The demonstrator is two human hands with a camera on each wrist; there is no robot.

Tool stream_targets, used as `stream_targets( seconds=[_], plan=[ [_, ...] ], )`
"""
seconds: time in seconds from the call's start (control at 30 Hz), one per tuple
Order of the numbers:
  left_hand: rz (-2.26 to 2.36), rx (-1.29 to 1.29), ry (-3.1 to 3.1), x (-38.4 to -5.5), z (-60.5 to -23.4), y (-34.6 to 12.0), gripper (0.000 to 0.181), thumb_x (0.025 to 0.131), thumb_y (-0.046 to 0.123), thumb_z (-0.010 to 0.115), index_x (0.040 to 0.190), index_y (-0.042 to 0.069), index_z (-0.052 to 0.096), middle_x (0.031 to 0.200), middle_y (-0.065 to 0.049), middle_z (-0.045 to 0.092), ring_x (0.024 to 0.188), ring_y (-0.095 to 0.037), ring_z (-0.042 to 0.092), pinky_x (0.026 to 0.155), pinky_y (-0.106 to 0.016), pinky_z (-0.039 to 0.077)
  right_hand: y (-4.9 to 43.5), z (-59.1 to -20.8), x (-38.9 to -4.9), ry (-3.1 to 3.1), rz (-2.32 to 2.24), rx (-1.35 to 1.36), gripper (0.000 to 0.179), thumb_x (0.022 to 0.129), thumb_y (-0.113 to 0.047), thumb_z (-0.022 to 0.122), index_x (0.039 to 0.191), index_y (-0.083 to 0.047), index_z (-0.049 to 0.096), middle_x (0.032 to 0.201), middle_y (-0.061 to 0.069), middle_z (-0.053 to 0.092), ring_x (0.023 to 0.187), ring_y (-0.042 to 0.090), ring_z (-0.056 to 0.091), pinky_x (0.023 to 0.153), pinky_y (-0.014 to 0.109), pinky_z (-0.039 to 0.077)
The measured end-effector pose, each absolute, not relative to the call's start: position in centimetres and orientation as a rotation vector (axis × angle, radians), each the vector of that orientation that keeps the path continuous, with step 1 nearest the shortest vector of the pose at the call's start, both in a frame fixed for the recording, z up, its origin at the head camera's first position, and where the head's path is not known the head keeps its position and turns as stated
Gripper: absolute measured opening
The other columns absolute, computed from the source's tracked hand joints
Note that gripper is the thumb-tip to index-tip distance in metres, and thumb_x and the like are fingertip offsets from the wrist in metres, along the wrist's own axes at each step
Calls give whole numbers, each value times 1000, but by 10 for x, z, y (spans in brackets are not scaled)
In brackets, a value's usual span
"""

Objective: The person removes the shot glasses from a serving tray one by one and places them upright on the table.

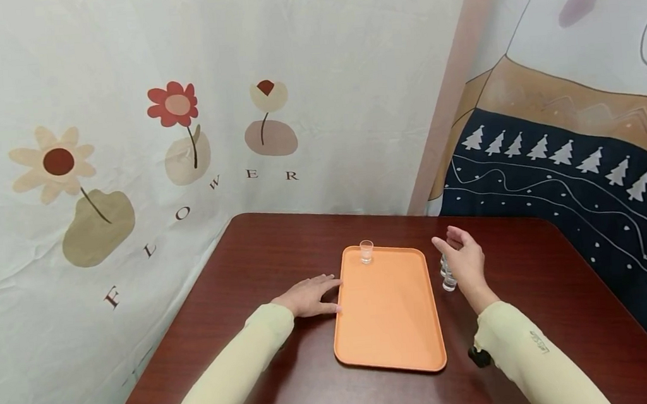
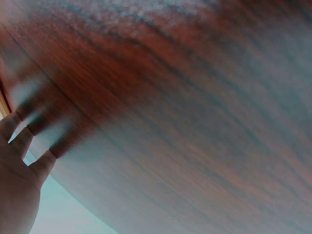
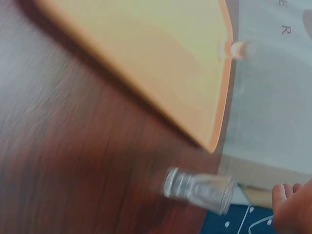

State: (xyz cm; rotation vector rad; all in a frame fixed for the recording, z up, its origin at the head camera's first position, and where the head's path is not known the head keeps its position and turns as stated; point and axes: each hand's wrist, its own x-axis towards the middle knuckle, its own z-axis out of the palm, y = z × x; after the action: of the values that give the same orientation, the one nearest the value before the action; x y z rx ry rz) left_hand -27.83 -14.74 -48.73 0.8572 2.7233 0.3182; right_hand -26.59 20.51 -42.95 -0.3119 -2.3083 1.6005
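An orange tray (image 1: pixel 388 314) lies on the dark wooden table. One small clear glass (image 1: pixel 366 252) stands inside its far left corner. My left hand (image 1: pixel 310 296) rests at the tray's left edge with fingers spread, fingertips touching the rim; the left wrist view shows those fingers (image 2: pixel 41 163) low on the left. Right of the tray, small clear glasses (image 1: pixel 449 281) stand close together, partly hidden by my right hand (image 1: pixel 466 263). That hand hovers over them, thumb apart from the loosely bent fingers, holding nothing visible. In the right wrist view, overlapping glasses (image 3: pixel 200 190) stand apart from the hand (image 3: pixel 295 207).
The brown table (image 1: pixel 271 257) has rounded corners. Behind it hangs a pale cloth (image 1: pixel 345 118) with printed flowers and letters. A dark blue cloth (image 1: pixel 575 207) with white trees hangs at the right.
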Motion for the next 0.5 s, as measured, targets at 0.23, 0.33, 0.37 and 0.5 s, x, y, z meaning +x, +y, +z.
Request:
stream_targets(
  seconds=[0.23,0.33,0.37,0.5],
  plan=[
    [333,864,2727,-278,-487,-149,74,92,60,59,153,21,41,157,-10,35,147,-26,27,116,-49,27,175,-441,-279,-2366,1658,-239,58,94,-29,71,143,-6,51,139,17,55,127,30,52,105,45,44],
    [347,863,2724,-278,-485,-149,74,92,60,60,153,21,41,157,-10,36,147,-26,27,116,-49,26,163,-447,-285,-2389,1685,-205,56,94,-25,71,142,-3,51,138,19,55,126,32,52,104,46,44],
    [349,864,2724,-278,-485,-149,74,92,60,60,153,20,41,157,-10,36,147,-26,27,116,-49,26,159,-449,-286,-2396,1693,-200,56,94,-24,71,142,-3,51,137,20,55,126,32,53,104,46,44],
    [332,865,2725,-279,-486,-148,75,92,60,59,153,21,40,158,-10,35,147,-26,27,116,-49,26,144,-458,-294,-2414,1724,-210,56,94,-20,72,142,-1,51,136,20,55,125,34,54,100,45,48]
  ],
)
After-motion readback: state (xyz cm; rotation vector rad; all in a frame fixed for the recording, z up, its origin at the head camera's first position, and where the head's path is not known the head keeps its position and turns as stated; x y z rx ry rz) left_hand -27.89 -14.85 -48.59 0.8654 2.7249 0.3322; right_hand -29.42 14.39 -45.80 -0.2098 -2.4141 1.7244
